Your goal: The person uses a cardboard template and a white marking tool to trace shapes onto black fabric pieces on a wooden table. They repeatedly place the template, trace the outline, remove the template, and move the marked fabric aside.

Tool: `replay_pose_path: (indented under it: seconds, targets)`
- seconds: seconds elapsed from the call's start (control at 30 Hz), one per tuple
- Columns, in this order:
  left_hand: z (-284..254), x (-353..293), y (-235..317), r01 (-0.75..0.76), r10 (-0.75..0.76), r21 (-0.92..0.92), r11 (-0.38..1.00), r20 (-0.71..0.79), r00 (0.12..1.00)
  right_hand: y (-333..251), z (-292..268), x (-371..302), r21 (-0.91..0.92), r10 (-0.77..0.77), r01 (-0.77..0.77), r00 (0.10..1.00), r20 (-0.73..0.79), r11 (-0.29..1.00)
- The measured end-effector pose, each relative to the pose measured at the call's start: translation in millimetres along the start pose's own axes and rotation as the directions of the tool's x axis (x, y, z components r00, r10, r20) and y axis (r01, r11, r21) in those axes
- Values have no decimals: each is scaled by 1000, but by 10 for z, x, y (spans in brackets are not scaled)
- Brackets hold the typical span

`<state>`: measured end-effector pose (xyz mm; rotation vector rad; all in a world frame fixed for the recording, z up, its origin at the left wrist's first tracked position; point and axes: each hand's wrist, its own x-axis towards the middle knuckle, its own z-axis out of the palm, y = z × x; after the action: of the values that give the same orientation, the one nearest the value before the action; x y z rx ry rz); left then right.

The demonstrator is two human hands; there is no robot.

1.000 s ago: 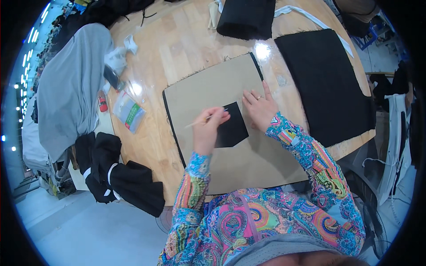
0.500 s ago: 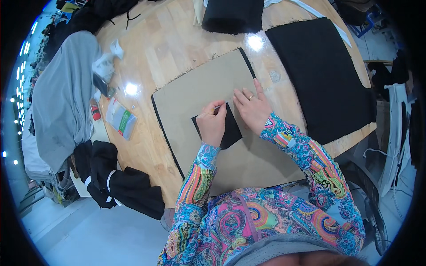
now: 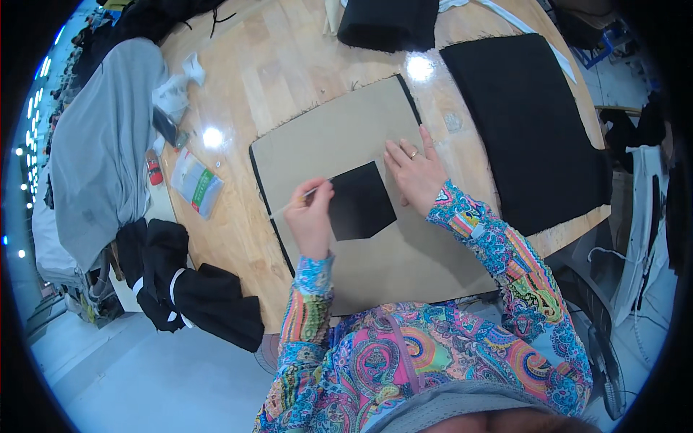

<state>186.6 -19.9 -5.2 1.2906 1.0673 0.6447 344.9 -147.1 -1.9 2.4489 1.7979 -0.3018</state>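
Observation:
A brown cardboard sheet (image 3: 339,137) lies on the wooden table (image 3: 267,65), with black fabric showing under its left edge. In its middle is a black pocket-shaped piece (image 3: 359,203). My left hand (image 3: 310,216) grips a thin pale stick, like a marking pencil (image 3: 292,203), right at the piece's left edge. My right hand (image 3: 413,172) lies flat with fingers spread on the cardboard, just past the piece's upper right corner.
A large black fabric panel (image 3: 527,115) covers the table's right side, with folded black cloth (image 3: 390,22) at the far edge. Grey fabric (image 3: 101,144) hangs off the left. A small clear packet (image 3: 195,182), crumpled white paper (image 3: 173,86) and black garments (image 3: 188,289) lie left.
My left hand has shifted along the black piece's left edge with the stick. My right hand slid off the piece's top to rest beside its upper right corner.

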Motion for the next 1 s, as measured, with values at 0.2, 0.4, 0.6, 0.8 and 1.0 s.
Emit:
replay_pose_path:
  seconds: [0.2, 0.4, 0.6, 0.8, 1.0]
  targets:
    - [-368, 163, -181, -22, 32, 165, 986, -59, 998, 50, 9, 4, -9, -28, 28, 999, 20, 1000]
    - [-242, 137, -236, -87, 122, 309, 947, -95, 988, 52, 0, 31, -12, -25, 26, 998, 64, 1000]
    - [-229, 158, -319, -124, 186, 431, 894, -105, 977, 48, -30, 28, -24, -16, 18, 997, 80, 1000]
    - [-226, 175, -364, -146, 229, 505, 851, -106, 968, 45, -11, 31, -27, -21, 23, 997, 70, 999]
    - [-237, 163, -329, -106, 200, 421, 901, -185, 962, 52, 1, 35, -18, -15, 16, 998, 62, 1000]
